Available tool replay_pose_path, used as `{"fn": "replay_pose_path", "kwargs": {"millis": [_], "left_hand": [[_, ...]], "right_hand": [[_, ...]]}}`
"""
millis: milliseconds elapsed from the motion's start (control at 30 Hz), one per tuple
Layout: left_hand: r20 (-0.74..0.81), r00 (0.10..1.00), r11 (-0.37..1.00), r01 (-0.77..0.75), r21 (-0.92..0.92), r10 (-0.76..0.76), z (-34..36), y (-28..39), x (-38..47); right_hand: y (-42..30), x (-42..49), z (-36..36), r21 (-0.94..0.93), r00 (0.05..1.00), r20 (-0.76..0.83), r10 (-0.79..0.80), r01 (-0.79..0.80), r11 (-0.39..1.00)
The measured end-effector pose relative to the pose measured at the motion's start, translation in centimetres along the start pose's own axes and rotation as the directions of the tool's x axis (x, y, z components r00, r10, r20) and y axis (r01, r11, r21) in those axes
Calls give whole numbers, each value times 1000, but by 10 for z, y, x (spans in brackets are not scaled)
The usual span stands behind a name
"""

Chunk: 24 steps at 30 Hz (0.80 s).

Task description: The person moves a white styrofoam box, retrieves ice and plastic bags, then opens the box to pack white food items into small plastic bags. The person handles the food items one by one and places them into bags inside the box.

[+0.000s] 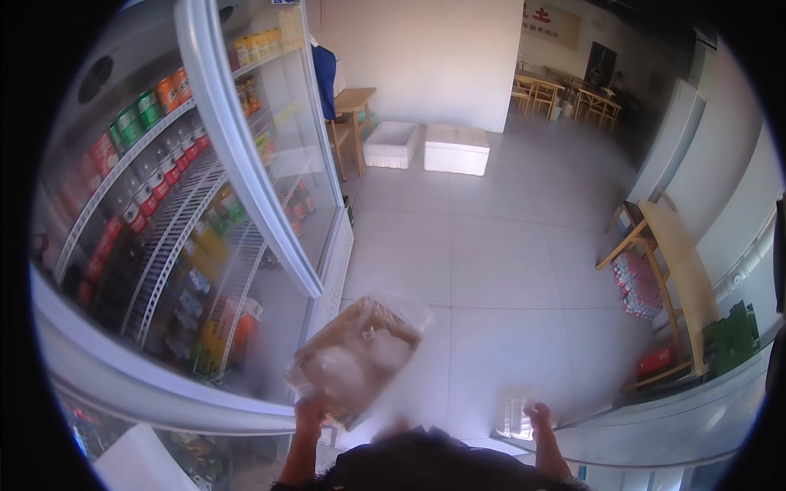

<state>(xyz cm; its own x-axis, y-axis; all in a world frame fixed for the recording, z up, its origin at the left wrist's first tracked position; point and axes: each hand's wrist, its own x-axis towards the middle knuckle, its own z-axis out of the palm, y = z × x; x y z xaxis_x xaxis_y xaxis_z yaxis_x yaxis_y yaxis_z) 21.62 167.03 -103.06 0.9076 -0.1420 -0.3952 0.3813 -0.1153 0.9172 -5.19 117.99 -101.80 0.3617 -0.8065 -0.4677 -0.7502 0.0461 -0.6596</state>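
Observation:
My left hand point(311, 412) grips the near corner of an open cardboard box point(325, 355). Clear plastic film lines the box and sticks out past its far rim. Pale, rounded bundles point(341, 368) lie inside, too hazy to name exactly. On the other side of my body, my right hand point(540, 415) has hold of a clear plastic container point(513, 415), blurred and bright with glare. Left of the box stands a glass-door drinks refrigerator with wire shelves point(178, 245) of cans and bottles. Part of its interior shows past the door frame point(245, 153).
Two white foam boxes, one uncovered point(390, 145) and one lidded point(457, 150), sit on the tiled floor point(491, 258) ahead. At right are a wooden table point(675, 258), shrink-wrapped cans point(636, 286) and a green crate point(734, 336). Dining tables point(540, 80) stand farther back.

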Motion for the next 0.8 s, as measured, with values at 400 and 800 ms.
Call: {"fn": "replay_pose_path", "kwargs": {"millis": [400,800], "left_hand": [[60,982,929,187,-319,-178,166,73,245],[197,945,950,288,-123,-261,310,201,623]], "right_hand": [[98,105,-6,-384,922,-111,370,-383,840],[-333,447,138,58,974,-226,-13,26,998]]}}
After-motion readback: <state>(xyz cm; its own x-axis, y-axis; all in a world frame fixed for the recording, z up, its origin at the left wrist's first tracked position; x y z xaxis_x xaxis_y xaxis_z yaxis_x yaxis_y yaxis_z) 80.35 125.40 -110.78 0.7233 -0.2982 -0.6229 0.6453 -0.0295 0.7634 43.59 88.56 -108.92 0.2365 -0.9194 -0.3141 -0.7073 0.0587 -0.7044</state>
